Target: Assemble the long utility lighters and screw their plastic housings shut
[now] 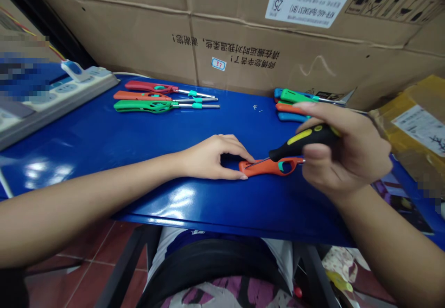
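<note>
An orange lighter [262, 167] with a long metal nozzle lies flat on the blue table [222, 201]. My left hand [219, 157] pinches its handle end between thumb and fingers, pressing it against the tabletop. Wrapped in my right hand [342, 150] is a black and yellow screwdriver [299, 140], slanted down to the left. Its thin shaft reaches the handle of the orange lighter near my left fingertips; whether the tip sits in a hole I cannot tell. Part of the lighter's nozzle is hidden behind my right hand.
At the back left lie a red lighter [149, 86], an orange lighter [142, 96] and a green lighter [142, 107]. Several more lighters [295, 97] are stacked behind my right hand. A power strip [62, 90] stands left, a cardboard box [146, 30] behind, and a yellow package [417, 109] right.
</note>
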Available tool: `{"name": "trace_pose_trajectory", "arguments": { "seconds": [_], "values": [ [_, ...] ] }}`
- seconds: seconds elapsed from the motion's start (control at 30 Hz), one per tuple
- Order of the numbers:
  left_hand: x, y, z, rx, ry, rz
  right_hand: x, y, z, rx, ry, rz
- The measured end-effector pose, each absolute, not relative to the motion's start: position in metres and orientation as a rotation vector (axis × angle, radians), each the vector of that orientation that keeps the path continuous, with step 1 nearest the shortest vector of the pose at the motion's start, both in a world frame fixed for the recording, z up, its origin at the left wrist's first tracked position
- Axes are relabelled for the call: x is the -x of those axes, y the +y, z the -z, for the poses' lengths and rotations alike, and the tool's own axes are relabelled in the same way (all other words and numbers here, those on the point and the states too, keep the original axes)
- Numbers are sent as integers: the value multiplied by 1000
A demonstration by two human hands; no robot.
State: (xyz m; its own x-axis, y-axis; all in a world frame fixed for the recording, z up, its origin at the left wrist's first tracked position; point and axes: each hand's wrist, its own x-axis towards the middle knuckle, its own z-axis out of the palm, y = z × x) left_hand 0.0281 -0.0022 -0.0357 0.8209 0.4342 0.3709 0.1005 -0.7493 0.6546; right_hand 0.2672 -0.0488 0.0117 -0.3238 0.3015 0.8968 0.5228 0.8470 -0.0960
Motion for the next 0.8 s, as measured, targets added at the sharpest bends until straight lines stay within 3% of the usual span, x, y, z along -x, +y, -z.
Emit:
{"name": "trace_pose_trajectory", "arguments": {
  "seconds": [0.13, 0.3, 0.47, 0.67, 0.8],
  "values": [
    [-28, -2, 35, -2360, 393, -682, -265, -52, -13, 654, -2009, -66],
    [-28, -2, 36, -2371, 380, -693, -267, -53, -15, 734, -1925, 272],
    [-28, -2, 36, -2358, 389, -686, -266, -50, -14, 623, -1999, -49],
    [-28, -2, 36, -2363, 377, -698, -266, -55, -10, 767, -1871, 262],
    [-28, -2, 36, -2367, 379, -694, -261, -53, -10, 606, -1910, 82]
  ]
}}
